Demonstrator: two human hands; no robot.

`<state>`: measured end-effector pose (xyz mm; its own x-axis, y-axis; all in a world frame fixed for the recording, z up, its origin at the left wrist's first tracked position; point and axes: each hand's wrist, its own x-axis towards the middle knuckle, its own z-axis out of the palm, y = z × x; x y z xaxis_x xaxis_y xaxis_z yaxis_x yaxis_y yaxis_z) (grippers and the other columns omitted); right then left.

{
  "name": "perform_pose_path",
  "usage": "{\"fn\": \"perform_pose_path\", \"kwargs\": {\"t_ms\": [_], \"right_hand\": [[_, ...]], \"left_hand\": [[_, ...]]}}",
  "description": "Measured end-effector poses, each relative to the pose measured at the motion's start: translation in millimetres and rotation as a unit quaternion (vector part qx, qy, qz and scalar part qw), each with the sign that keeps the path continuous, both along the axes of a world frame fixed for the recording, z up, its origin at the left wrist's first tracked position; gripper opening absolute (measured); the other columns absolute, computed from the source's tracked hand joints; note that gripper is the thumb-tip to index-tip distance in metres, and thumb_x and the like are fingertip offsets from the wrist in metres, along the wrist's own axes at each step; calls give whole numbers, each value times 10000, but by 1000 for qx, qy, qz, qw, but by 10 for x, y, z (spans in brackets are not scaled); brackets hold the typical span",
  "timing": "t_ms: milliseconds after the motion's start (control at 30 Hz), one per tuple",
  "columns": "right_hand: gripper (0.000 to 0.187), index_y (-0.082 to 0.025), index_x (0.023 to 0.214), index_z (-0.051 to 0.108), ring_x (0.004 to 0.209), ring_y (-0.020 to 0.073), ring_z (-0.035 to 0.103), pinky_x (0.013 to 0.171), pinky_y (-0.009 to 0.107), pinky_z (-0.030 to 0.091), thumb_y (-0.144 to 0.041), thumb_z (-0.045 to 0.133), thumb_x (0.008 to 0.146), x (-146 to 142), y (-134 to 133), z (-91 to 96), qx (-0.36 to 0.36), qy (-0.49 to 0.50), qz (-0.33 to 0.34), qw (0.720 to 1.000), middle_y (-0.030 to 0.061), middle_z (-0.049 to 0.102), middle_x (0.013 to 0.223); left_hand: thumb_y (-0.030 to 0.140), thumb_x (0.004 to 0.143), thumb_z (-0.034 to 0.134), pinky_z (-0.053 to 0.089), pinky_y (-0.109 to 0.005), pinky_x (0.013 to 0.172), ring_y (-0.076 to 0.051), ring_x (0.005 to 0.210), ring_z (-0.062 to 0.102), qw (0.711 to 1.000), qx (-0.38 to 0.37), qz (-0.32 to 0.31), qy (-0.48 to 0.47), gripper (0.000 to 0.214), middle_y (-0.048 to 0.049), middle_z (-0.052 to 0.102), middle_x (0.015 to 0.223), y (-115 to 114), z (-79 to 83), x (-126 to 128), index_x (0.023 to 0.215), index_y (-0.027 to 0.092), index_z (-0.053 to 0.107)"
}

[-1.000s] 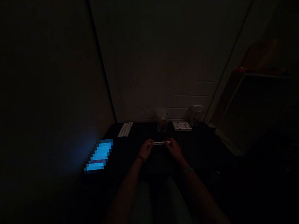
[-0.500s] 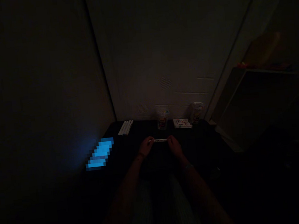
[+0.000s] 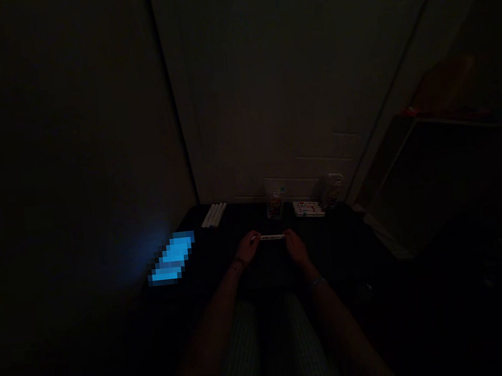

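Observation:
Over the dark table, a slim white marker (image 3: 273,237) lies crosswise between my two hands. My left hand (image 3: 249,247) is closed with its fingertips on the left end. My right hand (image 3: 295,245) is closed around the right end. The room is very dark, so the marker's print and the exact finger placement are hard to make out. Farther back to the left, several similar white markers (image 3: 214,214) lie side by side. A stack of white, printed pens or markers (image 3: 309,208) rests at the back right.
A clear plastic container (image 3: 275,206) stands at the back middle, and another clear container (image 3: 333,191) at the back right. A glowing blue, blurred-out screen (image 3: 172,258) lies on the left of the table (image 3: 222,257). A wall closes off the back; a shelf (image 3: 409,153) stands at right.
The whole view has shifted slightly and looks a little darker. Both hands keep the same hold on the marker.

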<state>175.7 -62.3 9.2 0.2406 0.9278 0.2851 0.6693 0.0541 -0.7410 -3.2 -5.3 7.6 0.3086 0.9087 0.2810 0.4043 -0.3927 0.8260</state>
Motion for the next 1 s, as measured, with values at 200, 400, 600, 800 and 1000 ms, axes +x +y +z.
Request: {"fn": "perform_pose_path", "kwargs": {"t_ms": [200,400,600,800,1000], "right_hand": [[281,-222,875,510,765,126,498,674,218,361,-450,380,773,-31,-31,10,11,9,-16,1000,-7,556,855],[274,-225,869,508,774,115,499,692,217,355,-396,300,819,-4,-4,-6,3,0,-8,1000,-10,553,851],[289,-232,875,502,816,112,496,722,217,353,-347,239,844,5,-14,21,2,-4,6,1000,-10,548,879],[268,-234,860,513,792,113,501,702,217,359,-336,267,833,-12,-8,19,-1,-12,2,1000,-11,556,867],[254,-226,860,521,746,121,502,672,216,362,-412,364,788,-38,-18,13,0,0,-17,1000,-10,562,828]], "left_hand": [[383,774,370,396,-257,815,-135,864,527,1000,3,-3,-2,279,-12,593,896,-1,-9,17,876,196,550],[393,773,369,406,-251,786,-133,836,534,1000,15,-18,-5,284,-5,597,873,0,-16,14,867,200,555],[385,769,378,401,-252,784,-136,826,532,1000,-2,12,-1,263,-4,599,856,-21,20,25,851,204,551],[395,771,372,404,-248,761,-134,796,533,1000,6,4,-4,268,1,597,831,-15,19,16,829,207,553],[398,764,379,408,-248,755,-132,789,537,1000,-2,10,9,276,0,601,829,-27,27,15,841,204,559]]}}
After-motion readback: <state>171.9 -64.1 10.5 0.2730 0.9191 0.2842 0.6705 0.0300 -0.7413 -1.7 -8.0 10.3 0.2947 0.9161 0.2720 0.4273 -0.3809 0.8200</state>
